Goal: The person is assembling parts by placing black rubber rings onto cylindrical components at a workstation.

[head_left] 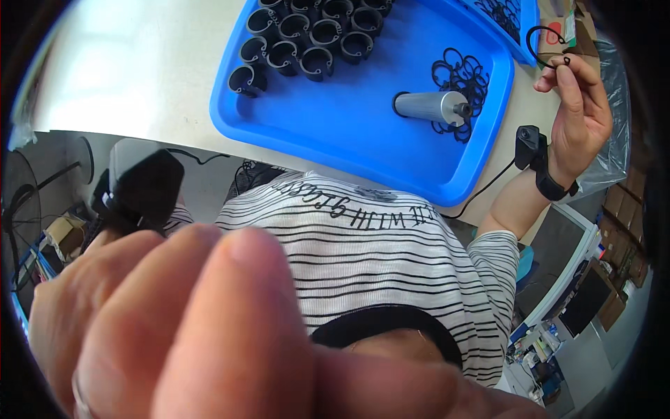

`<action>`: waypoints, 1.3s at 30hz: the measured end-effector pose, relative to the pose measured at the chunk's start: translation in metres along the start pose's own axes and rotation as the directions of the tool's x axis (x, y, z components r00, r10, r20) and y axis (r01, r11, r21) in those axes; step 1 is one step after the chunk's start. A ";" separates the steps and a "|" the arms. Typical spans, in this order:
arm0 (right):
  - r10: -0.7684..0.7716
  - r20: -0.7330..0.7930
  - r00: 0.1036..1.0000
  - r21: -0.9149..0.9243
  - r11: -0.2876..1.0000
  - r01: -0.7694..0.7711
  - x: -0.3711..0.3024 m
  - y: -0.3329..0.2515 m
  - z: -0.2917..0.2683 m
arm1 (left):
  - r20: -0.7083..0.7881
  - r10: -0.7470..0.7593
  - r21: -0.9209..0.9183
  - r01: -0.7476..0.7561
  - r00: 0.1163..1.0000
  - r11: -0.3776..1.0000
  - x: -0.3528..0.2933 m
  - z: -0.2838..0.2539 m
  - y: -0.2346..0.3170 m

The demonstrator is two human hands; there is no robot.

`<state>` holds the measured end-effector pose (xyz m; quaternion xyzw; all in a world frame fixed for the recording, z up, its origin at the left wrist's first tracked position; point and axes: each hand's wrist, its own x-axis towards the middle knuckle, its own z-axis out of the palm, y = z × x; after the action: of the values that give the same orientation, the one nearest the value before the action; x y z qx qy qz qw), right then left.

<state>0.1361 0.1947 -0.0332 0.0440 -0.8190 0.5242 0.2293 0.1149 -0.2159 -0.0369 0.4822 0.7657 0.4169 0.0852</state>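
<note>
My left hand (202, 328) fills the lower left, very near the head camera. Its fingers are bent and pressed together, and whatever they may hold is hidden. Off to the upper right, my right hand (579, 105) is raised beside the blue tray (335, 133). Its thumb and fingers pinch a black retaining ring (532, 47) by one end, with the open loop held above the table. On the tray's right side lies a silver metal cylinder (429, 107), next to a loose heap of thin black rings (469, 73).
Several C-shaped black ring stacks (283, 56) stand at the tray's far left. A second blue tray (527, 38) with more rings sits at the far right, near a cardboard box (586, 42). A small camera (528, 145) is strapped to my right wrist, its cable trailing across the table edge.
</note>
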 end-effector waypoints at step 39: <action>0.223 0.116 0.968 0.130 0.963 -0.238 -0.007 -0.010 0.005 | -0.027 0.429 0.112 -0.423 0.903 0.899 0.138 -0.073 -0.036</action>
<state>0.1437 0.1843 -0.0292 -0.0092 -0.7893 0.6018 0.1214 -0.0201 -0.1513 0.0216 0.6310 0.6641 0.3975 -0.0524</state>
